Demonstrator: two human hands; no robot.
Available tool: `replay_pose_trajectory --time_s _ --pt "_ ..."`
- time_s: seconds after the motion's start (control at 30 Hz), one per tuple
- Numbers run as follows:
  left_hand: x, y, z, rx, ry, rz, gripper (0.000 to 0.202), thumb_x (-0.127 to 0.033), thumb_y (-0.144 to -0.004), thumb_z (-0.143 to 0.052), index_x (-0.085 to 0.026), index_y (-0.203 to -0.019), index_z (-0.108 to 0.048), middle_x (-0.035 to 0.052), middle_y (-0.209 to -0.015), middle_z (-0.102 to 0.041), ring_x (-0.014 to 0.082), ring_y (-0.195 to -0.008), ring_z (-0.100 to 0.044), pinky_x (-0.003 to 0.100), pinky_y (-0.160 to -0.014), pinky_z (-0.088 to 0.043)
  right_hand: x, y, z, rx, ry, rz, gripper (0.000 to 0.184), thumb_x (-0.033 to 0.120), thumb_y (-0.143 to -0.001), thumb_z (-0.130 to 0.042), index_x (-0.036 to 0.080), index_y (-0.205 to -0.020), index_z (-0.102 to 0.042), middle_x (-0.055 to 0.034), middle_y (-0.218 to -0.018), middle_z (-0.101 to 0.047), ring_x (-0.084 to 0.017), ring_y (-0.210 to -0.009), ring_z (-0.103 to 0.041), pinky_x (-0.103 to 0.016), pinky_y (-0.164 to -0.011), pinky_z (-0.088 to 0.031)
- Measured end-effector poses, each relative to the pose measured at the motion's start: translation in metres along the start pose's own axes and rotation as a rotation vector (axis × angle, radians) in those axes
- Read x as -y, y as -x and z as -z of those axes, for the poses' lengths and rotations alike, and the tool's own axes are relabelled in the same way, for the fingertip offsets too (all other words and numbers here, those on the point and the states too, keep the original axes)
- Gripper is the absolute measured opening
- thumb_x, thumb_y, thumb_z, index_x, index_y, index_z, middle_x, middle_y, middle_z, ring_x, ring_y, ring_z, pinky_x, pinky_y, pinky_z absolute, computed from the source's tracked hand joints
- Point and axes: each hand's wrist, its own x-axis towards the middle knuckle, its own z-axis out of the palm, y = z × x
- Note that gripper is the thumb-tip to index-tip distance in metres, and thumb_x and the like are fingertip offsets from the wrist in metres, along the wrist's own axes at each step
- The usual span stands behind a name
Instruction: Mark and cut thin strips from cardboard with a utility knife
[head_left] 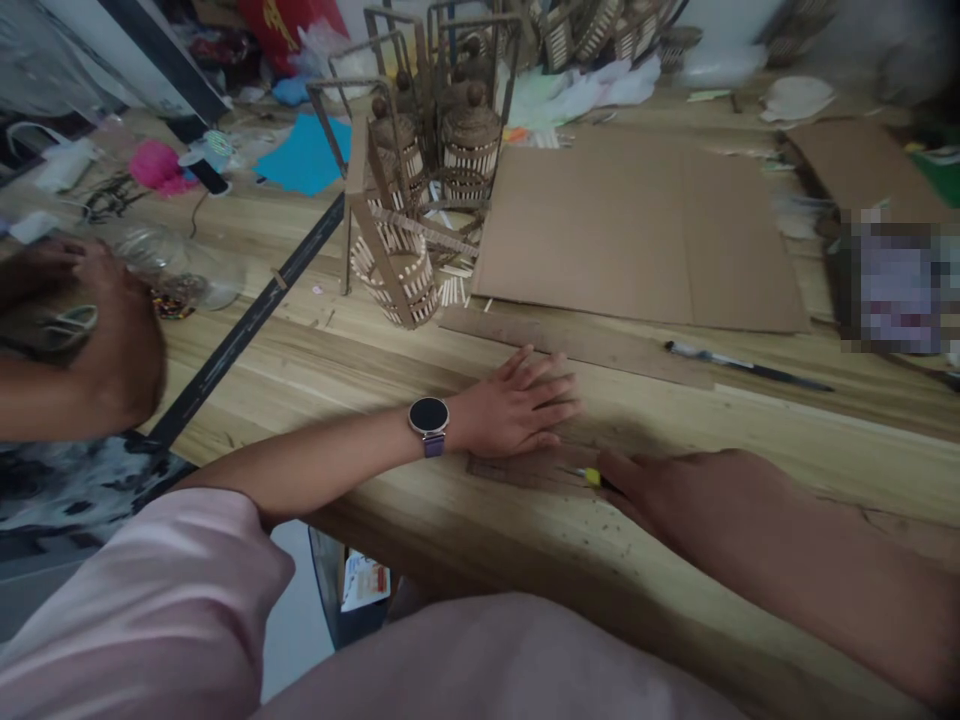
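Your left hand (516,408) lies flat with its fingers spread, the near edge of the palm pressing on a brown strip (517,472) that lies on the worktop (525,525) just on your side of it. Your right hand (679,490) is clamped on a slim yellow tool (592,477), probably a craft knife, its tip at the strip just beside your left fingers. Beyond your left fingertips lies another flat strip (637,362), then a cardboard sheet (600,225); a pen (750,367) lies beyond your right hand. The strip looks thin, light and fairly stiff, likely to skid or bend at an edge, so bear down broadly near the tip, fingers clear. The tool seems light; grip it low, behind the point.
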Motion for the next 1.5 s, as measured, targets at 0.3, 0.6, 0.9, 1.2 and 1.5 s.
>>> replay_pose_trajectory --time_s 0.3,0.6,0.9,1.2,1.5 --pt "-0.001 -0.001 0.008 0.074 -0.044 0.015 0.051 -0.044 -0.106 -0.045 -0.019 -0.149 -0.049 0.0128 -0.16 -0.04 0.0378 -0.153 -0.021 0.061 -0.123 -0.013 0.07 -0.046 0.039 0.2 0.077 0.126 0.039 -0.005 -0.083 -0.047 0.012 -0.108 -0.071 -0.0182 -0.104 -0.077 -0.03 -0.09 -0.076 -0.031 -0.059 -0.054" --pt "0.001 0.0 0.001 0.033 -0.073 -0.012 0.052 -0.046 -0.105 -0.045 -0.018 -0.15 -0.049 0.0131 -0.158 -0.043 0.0389 -0.153 -0.021 0.062 -0.123 -0.012 0.077 -0.052 0.038 0.202 0.075 0.09 0.035 -0.001 -0.086 -0.05 0.01 -0.108 -0.074 -0.0224 -0.1 -0.077 -0.03 -0.088 -0.076 -0.031 -0.061 -0.059" --pt "0.0 0.001 0.005 0.035 -0.054 -0.026 0.053 -0.045 -0.105 -0.047 -0.017 -0.149 -0.049 0.0131 -0.158 -0.043 0.0381 -0.153 -0.021 0.061 -0.124 -0.009 0.073 -0.048 0.043 0.231 0.06 0.066 0.038 -0.002 -0.084 -0.053 0.009 -0.116 -0.071 -0.0229 -0.109 -0.076 -0.028 -0.087 -0.077 -0.031 -0.063 -0.06" --pt "-0.001 0.002 0.003 0.019 -0.032 -0.019 0.053 -0.046 -0.106 -0.043 -0.016 -0.148 -0.05 0.014 -0.158 -0.043 0.0393 -0.153 -0.022 0.064 -0.123 -0.012 0.028 -0.01 0.013 0.23 0.088 -0.038 0.037 -0.003 -0.084 -0.049 0.02 -0.1 -0.074 -0.0106 -0.08 -0.078 -0.029 -0.073 -0.077 -0.03 -0.05 -0.05" --pt "-0.007 0.0 0.017 -0.019 -0.13 -0.037 0.044 -0.04 -0.106 -0.044 -0.01 -0.134 -0.061 0.0171 -0.144 -0.057 0.0352 -0.142 -0.041 0.058 -0.121 -0.023 -0.081 0.029 -0.013 -0.068 -0.054 -0.179 0.027 0.04 -0.1 -0.045 0.023 -0.101 -0.065 -0.0094 -0.098 -0.07 -0.02 -0.064 -0.068 -0.028 -0.05 -0.037"
